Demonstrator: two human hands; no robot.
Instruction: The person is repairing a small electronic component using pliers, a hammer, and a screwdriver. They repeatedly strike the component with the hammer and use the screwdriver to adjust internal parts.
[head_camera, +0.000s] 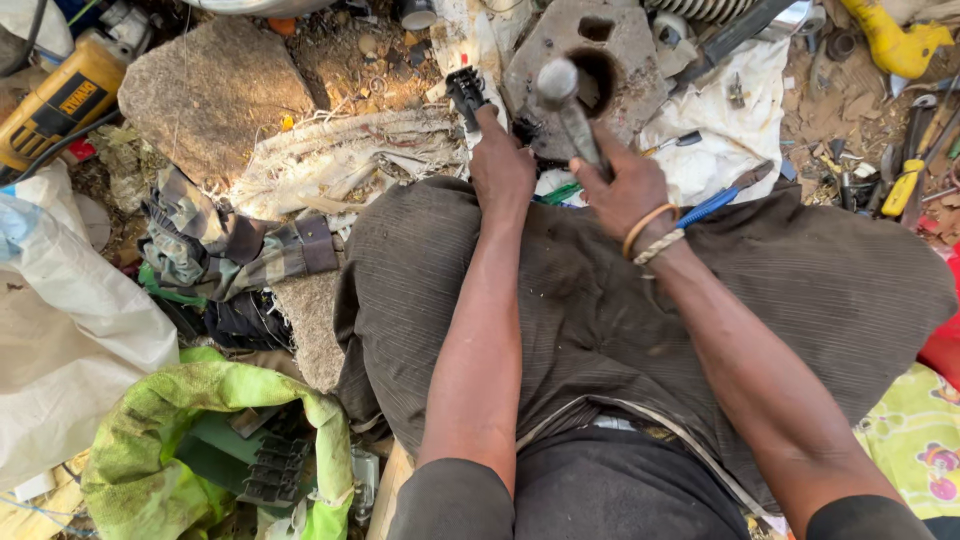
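My left hand (500, 170) grips a small black part (466, 92) and holds it against the edge of a grey concrete block with holes (610, 50). My right hand (625, 190) is closed around the handle of a metal hammer (565, 95), whose head is raised over the block. Two bangles sit on my right wrist (652, 235). Both forearms reach out over my lap, which is covered in dark striped cloth (600, 300).
A flat stone (215, 90) lies at upper left beside a yellow power tool (60, 105). White cloth (730, 130), a blue-handled tool (705, 208) and scattered hand tools (905, 170) lie at right. A green sack (200, 440) and white bags (60, 320) sit at left.
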